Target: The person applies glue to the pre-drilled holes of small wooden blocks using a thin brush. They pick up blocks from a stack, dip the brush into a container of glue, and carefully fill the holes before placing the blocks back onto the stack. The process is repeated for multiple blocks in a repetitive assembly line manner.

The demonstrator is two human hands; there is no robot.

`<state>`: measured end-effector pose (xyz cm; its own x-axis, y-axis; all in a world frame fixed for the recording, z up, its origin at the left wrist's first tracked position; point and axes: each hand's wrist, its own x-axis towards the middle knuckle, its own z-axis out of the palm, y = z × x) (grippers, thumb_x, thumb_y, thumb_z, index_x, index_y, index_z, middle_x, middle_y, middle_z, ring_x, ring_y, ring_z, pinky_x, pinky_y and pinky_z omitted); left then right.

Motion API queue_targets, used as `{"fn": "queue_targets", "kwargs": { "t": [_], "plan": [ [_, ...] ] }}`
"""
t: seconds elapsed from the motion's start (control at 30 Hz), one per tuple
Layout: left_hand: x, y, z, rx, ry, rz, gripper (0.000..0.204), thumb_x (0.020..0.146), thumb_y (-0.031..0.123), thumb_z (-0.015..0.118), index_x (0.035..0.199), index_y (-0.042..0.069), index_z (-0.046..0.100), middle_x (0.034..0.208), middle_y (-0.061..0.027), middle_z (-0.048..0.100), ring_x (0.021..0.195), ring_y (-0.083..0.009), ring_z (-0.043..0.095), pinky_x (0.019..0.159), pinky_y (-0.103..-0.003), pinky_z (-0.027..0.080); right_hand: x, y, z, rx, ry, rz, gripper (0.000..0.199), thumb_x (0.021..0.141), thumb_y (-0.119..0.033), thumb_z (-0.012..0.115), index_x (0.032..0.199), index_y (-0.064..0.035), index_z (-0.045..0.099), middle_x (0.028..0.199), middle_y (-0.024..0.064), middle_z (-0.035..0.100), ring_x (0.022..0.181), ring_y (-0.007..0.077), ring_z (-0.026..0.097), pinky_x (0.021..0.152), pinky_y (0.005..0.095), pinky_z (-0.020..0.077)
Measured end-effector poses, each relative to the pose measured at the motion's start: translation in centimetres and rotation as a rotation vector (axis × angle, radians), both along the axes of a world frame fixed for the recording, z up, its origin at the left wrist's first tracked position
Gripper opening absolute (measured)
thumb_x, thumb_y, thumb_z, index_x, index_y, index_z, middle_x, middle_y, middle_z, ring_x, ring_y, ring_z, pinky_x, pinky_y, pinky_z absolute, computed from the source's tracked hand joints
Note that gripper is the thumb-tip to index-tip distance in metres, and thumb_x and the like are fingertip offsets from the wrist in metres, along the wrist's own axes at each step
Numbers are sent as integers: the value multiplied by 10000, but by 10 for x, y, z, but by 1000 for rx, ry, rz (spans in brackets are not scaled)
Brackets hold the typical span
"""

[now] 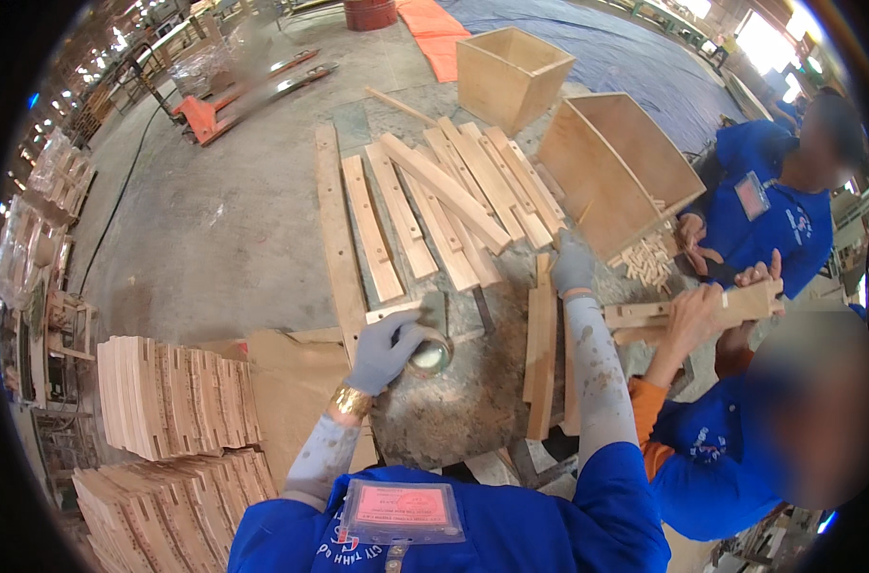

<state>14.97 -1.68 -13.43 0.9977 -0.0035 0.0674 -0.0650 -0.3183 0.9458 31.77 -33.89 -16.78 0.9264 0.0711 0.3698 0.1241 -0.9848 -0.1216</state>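
My left hand (388, 350), in a grey glove, curls its fingers around the side of a small round cup (431, 357) with pale contents. My right hand (575, 262), also gloved, is closed by the upper end of some upright wooden strips (541, 353). A thin stick (584, 211) pokes up from its fingers; its lower end is hidden. Beyond both hands lie several pale wooden slats (444, 196) with holes and notches, some crossing over others. A small pile of wooden dowels (645, 262) lies to the right of my right hand.
Two open plywood boxes (618, 172) (513, 78) stand at the far right. Beside me, a co-worker's hands (694, 320) hold wooden pieces; another person (773, 205) works behind the dowels. Stacked notched boards (171, 396) stand at left. A red pallet jack (205, 116) is farther off.
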Motion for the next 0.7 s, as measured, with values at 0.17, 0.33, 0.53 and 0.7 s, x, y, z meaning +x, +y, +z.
{"fn": "queue_targets", "kwargs": {
  "t": [0.17, 0.33, 0.53, 0.7],
  "plan": [
    [8, 28, -5, -41, -71, 106, 318, 785, 134, 660, 1054, -22, 594, 776, -77, 622, 656, -112, 572, 610, -242, 475, 34, -9, -31, -217, 44, -140, 305, 755, -65, 541, 1056, -97, 504, 924, 148, 611, 816, 345, 605, 767, 431, 438],
    [72, 6, -2, 332, -389, -52, 415, 769, 155, 636, 1151, 24, 541, 1064, -148, 581, 938, -257, 572, 807, -347, 465, 46, -9, -34, -221, 163, -117, 267, 780, -64, 510, 1044, -101, 503, 907, 160, 607, 854, 351, 605, 750, 451, 449],
    [169, -64, -14, 637, -590, -240, 522, 717, 201, 666, 1199, 98, 491, 1211, -117, 500, 1169, -310, 418, 996, -439, 307, 53, -13, -33, -216, 172, -81, 289, 728, -69, 559, 1013, -103, 521, 968, 179, 575, 869, 349, 579, 744, 443, 452],
    [206, -99, -24, 1014, -599, -318, 395, 676, 169, 674, 1043, 144, 532, 1059, -55, 531, 1103, -256, 448, 1001, -491, 223, 42, -10, -24, -210, 67, -77, 356, 673, -75, 601, 1022, -102, 534, 1000, 159, 549, 910, 318, 534, 765, 392, 441]
  ]
}}
